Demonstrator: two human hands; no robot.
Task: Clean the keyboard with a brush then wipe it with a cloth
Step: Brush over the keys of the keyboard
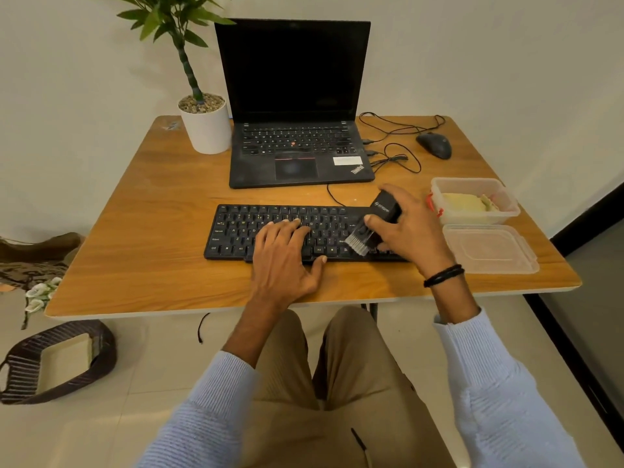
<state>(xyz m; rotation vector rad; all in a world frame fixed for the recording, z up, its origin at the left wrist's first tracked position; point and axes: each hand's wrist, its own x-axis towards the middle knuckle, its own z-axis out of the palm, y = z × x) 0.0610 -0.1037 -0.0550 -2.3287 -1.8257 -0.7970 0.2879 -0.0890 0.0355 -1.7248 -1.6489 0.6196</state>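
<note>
Quick rundown: the keyboard [236, 231] is laid out flat on the tabletop [152, 231] right under both hands, with its long side running left to right and its cable end tucked away toward the far side.

The left hand [283, 258] is spread flat over the middle keys, fingers relaxed and straight, thumb parked on the near edge, nothing gripped.

The brush [380, 214] is wrapped tight in the right hand [405, 231], over the right end of the keyboard. It's held on a slant: black handle up and away, pale bristles aimed down and toward the left hand, tips touching the keys.

Just right of the right hand, a clear plastic box [479, 218] can be seen with what looks like a yellowish cloth [464, 202] inside, and its lid [489, 248] is set down just nearer. Beyond the hands, an open laptop [297, 96] with a dark screen is placed, and a mouse [434, 145] is off past the right hand.
</note>
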